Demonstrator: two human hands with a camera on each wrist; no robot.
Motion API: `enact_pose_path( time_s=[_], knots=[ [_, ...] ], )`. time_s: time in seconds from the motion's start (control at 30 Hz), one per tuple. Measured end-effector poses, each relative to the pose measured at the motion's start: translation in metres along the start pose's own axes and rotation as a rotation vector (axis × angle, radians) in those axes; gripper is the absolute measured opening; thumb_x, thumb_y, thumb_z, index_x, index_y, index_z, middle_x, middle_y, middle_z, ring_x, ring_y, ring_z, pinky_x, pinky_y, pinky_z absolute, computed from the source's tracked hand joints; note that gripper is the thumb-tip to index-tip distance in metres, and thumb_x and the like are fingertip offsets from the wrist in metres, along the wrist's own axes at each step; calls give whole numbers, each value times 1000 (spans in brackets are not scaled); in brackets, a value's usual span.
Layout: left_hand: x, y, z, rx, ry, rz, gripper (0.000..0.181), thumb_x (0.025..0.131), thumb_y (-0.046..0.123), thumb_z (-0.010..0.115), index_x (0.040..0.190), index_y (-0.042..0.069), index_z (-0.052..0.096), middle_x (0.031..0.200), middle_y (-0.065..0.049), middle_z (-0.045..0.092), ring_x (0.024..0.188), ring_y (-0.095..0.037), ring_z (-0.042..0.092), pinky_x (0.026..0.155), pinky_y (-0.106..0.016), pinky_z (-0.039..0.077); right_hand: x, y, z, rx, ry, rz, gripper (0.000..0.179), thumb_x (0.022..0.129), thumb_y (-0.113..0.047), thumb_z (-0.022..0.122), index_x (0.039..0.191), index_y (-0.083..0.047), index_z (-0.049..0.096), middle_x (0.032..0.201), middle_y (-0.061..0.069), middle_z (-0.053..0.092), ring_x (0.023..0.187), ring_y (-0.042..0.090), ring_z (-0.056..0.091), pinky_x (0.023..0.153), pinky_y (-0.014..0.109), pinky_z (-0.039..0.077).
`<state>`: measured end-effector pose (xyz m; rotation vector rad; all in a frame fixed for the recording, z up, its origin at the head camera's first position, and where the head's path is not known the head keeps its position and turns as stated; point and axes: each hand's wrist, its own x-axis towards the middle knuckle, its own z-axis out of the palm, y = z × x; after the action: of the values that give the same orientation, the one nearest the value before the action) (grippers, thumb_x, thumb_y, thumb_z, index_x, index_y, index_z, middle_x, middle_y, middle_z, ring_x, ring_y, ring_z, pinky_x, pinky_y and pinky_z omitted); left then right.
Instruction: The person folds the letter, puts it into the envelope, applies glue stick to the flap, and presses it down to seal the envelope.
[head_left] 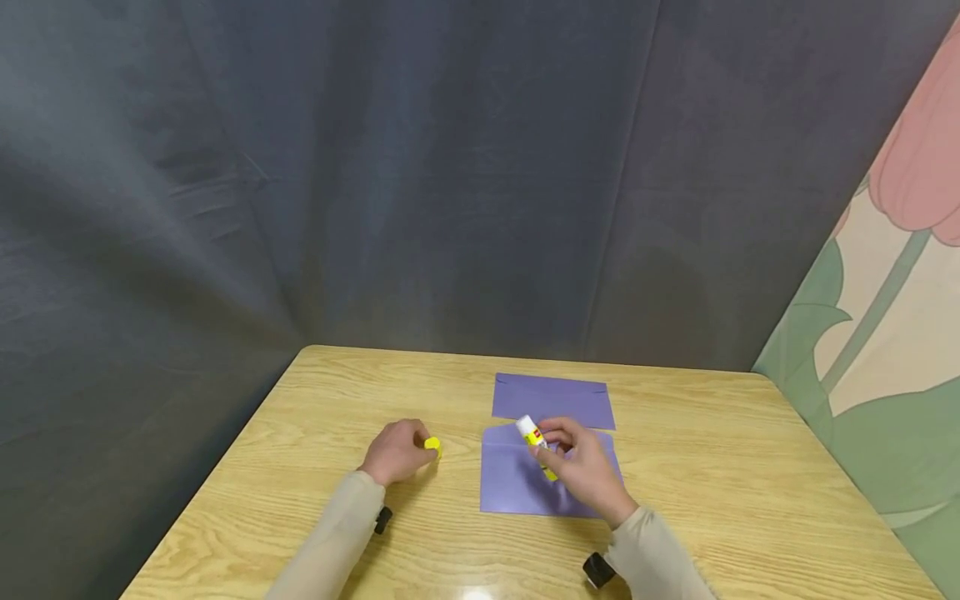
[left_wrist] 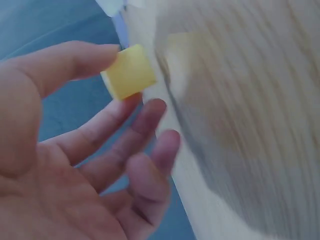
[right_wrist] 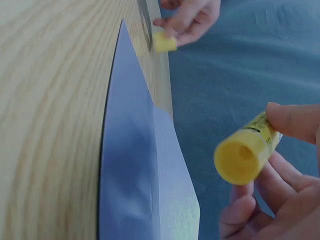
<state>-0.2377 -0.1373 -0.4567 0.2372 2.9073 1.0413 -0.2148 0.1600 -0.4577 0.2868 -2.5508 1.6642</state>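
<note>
Between thumb and fingertips my left hand (head_left: 397,450) pinches a small yellow glue stick cap (left_wrist: 131,72), held just above the table left of the envelopes. My right hand (head_left: 585,471) grips a glue stick (right_wrist: 245,152) with a yellow and white body. Its white end (head_left: 527,424) tilts up and away to the left in the head view, while the yellow base faces the right wrist camera. Below the right hand lies a purple envelope (head_left: 504,479), partly covered by that hand. Just behind it lies a second purple envelope (head_left: 551,400).
A light wood-grain table (head_left: 262,467) carries everything. Dark grey-blue cloth (head_left: 450,183) hangs behind its far edge and on the left. On the right is a flower-patterned curtain or panel (head_left: 885,333).
</note>
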Motion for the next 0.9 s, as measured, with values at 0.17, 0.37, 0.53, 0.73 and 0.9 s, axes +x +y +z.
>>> enact_pose_path(
  time_s=[0.17, 0.37, 0.53, 0.73, 0.9],
  knots=[
    [2, 10, 0, -241, -25, 75, 23, 89, 20, 75, 104, 4, 70, 91, -3, 66, 81, -15, 59, 69, -31, 50, -5, -4, 5, -33, -71, -42, 29, 85, -13, 79, 112, -7, 68, 95, 1, 73, 76, 17, 56, 63, 26, 46],
    [0, 33, 0, -480, -69, 122, 24, 93, 22, 71, 110, 5, 70, 99, -6, 69, 89, -21, 64, 77, -38, 53, -10, -12, 11, -42, -147, -89, 29, 87, -19, 78, 111, -8, 67, 97, 1, 73, 78, 17, 56, 69, 29, 47],
    [-6, 50, 1, -590, -97, 121, 31, 95, 24, 68, 118, 3, 66, 105, -9, 71, 88, -24, 65, 68, -36, 50, -12, -16, 16, -45, -186, -98, 29, 90, -23, 76, 114, -9, 66, 100, 1, 73, 80, 15, 57, 69, 30, 46],
    [-7, 58, 5, -585, -135, 163, 31, 96, 26, 68, 116, 3, 67, 103, -7, 72, 88, -26, 65, 64, -33, 48, -12, -18, 18, -24, -212, -106, 28, 91, -23, 74, 114, -9, 66, 100, 2, 73, 79, 14, 57, 66, 29, 46],
    [-7, 59, 5, -551, -145, 212, 27, 94, 26, 70, 114, 7, 70, 102, -4, 72, 91, -22, 65, 68, -32, 51, -11, -17, 14, -14, -220, -167, 24, 91, -21, 75, 111, -10, 69, 95, 2, 74, 76, 12, 57, 67, 29, 47]
  ],
)
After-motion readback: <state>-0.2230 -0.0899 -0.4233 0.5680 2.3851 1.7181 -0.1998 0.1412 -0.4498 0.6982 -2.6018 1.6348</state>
